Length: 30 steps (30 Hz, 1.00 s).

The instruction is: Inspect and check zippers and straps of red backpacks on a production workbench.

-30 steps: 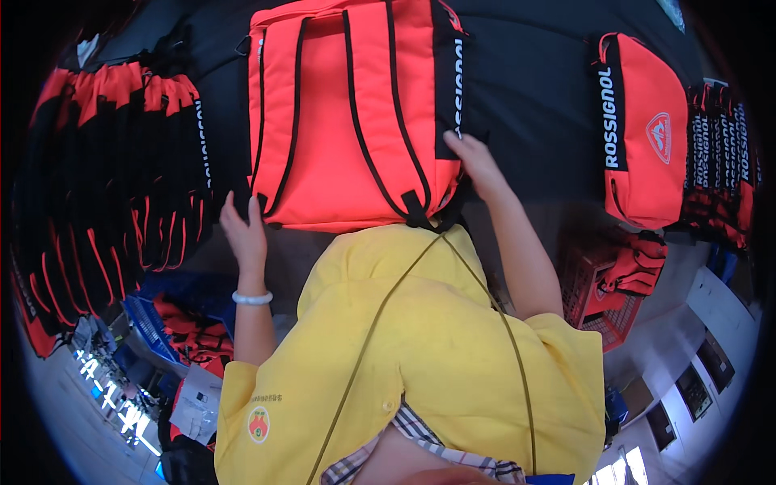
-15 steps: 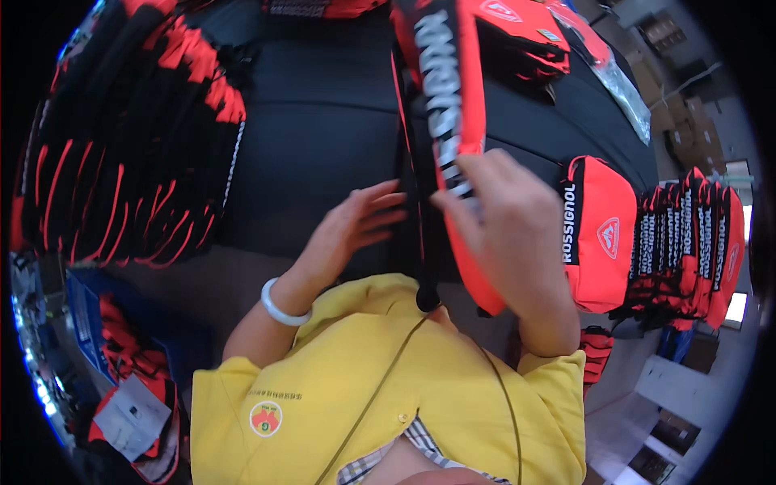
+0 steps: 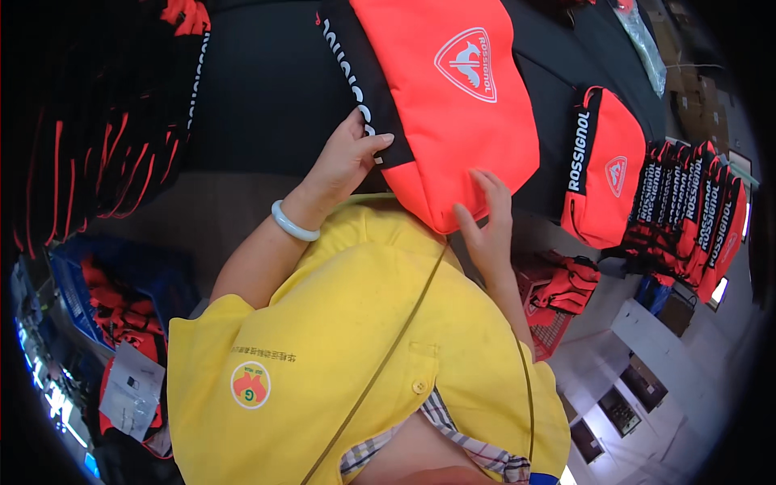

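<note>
In front of me lies a bright red bag [image 3: 428,105] with a black side panel carrying white lettering and a pale shield emblem on its red face. My left hand [image 3: 347,153], with a pale bangle on the wrist, pinches the black panel edge between thumb and fingers. At the near right corner of the same bag, my right hand [image 3: 489,222] touches the red cloth, its thumb and fingers apart. The bag is on a black-covered table [image 3: 259,89], and its underside is hidden.
A similar bag [image 3: 606,170] stands to the right, before a packed row of bags [image 3: 687,210]. Black-and-red bags [image 3: 97,153] are stacked on the left. Below are a blue crate [image 3: 73,291] and a red basket [image 3: 552,335]. Plastic wrapping [image 3: 644,48] lies far right.
The bag has turned from edge-on, held up by my right hand, to showing its broad red face. My left hand has taken its black edge, and the right hand has loosened and moved lower.
</note>
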Available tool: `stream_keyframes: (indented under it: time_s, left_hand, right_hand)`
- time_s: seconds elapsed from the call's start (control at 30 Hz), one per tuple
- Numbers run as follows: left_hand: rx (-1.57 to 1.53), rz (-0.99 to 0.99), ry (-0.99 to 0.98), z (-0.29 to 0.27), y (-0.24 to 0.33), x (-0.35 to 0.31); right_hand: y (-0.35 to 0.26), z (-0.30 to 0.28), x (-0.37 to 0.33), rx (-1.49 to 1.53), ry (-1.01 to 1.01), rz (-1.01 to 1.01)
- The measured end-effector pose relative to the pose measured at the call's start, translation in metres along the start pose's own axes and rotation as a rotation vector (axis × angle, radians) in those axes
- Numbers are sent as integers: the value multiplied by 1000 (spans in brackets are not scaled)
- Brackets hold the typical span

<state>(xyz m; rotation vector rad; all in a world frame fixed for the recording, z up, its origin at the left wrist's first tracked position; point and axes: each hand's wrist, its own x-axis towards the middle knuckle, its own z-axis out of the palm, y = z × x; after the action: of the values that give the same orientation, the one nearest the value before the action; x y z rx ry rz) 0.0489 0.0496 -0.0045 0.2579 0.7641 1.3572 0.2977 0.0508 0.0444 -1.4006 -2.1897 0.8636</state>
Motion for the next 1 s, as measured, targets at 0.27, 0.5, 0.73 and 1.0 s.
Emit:
stream_keyframes:
  time_s: [0.27,0.5,0.73,1.0]
  left_hand:
    - [212,74,562,-60,-51,8]
    - [427,-269,515,-79,-67,1]
    - [232,-18,373,-82,-11,25]
    - [252,-55,337,-110,-6,26]
  right_hand:
    - [11,72,8,334,-473,9]
    - [19,80,14,405,67,135]
    - [12,73,2,779,-563,216]
    - [15,143,43,-153,-272,-285]
